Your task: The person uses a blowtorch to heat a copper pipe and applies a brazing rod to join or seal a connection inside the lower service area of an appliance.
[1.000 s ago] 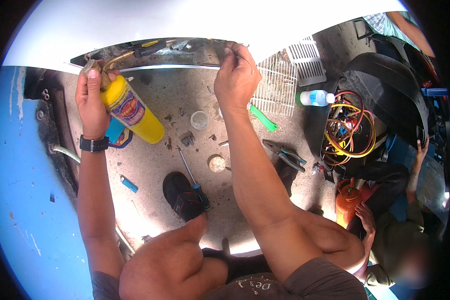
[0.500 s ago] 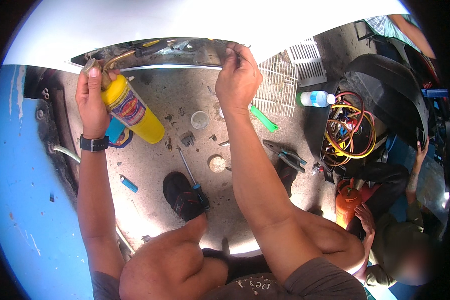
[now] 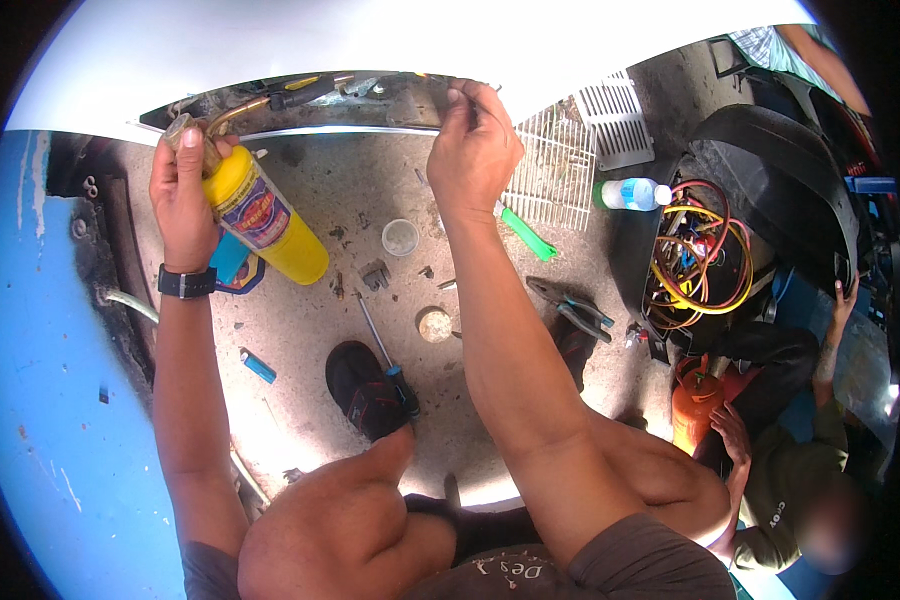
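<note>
My left hand [image 3: 183, 205] is closed around the valve head of a gas torch [image 3: 268, 215], a yellow cylinder with a coloured label. Its brass torch tube [image 3: 238, 112] reaches toward the dark opening beneath a white panel [image 3: 370, 35]. My right hand [image 3: 477, 150] is closed in a pinch at the right end of that opening. Whatever sits between those fingertips is too small to make out. Through the opening, dark parts and metal pieces show partly, with a yellow-and-black piece [image 3: 300, 88] among them; the panel hides the remainder.
On the floor lie a screwdriver [image 3: 377, 335], pliers [image 3: 573, 308], a blue lighter [image 3: 258, 366], a green-handled tool [image 3: 526, 235] and a bottle [image 3: 632, 194]. Coiled hoses [image 3: 705, 250] and an orange cylinder [image 3: 696, 405] are at right, beside another person [image 3: 790, 490]. A blue panel [image 3: 30, 350] stands left.
Almost nothing differs. My right hand has shifted very slightly left and up, and the torch stays nearly where it was.
</note>
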Tool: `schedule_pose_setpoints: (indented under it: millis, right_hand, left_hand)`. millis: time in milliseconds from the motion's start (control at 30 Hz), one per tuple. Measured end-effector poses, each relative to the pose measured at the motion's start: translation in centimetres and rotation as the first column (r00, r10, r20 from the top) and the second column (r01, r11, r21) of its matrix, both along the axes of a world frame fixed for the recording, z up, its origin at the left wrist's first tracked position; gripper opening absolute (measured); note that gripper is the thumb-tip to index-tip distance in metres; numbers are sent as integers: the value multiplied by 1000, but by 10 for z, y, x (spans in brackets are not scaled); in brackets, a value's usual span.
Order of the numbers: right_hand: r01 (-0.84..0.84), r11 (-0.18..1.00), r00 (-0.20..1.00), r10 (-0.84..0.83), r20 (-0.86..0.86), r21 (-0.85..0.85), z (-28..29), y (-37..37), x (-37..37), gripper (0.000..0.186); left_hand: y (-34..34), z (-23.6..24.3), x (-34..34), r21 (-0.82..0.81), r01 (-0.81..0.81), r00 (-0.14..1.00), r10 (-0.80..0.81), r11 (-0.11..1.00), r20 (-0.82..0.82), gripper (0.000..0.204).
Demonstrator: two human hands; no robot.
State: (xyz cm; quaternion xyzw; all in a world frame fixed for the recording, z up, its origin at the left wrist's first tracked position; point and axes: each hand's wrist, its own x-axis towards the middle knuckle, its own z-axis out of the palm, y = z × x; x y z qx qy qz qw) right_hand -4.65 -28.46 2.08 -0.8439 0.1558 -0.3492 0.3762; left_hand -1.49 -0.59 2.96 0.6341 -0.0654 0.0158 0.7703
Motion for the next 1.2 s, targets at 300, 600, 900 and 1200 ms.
schedule_pose_setpoints:
  millis: [300, 600, 900, 1200]
  right_hand:
    - [-1, 1000, 1000, 2, 17, -12, -6, -4, -1, 7]
    - [-12, 999, 1000, 12, -8, 30, -4, -3, -2, 8]
    - [-3, 1000, 1000, 2, 14, 27, -6, -2, -2, 7]
    - [18, 1000, 1000, -18, -9, -2, -8, -2, 1, 6]
  left_hand:
    - [-1, 0, 1, -1, 2, 1000, -2, 1000, 4, 24]
    - [1, -2, 1, 19, -3, 1000, 3, 1000, 7, 23]
    - [0, -1, 1, 7, 6, 1000, -6, 1000, 9, 25]
    - [0, -1, 1, 9, -6, 1000, 6, 1000, -4, 26]
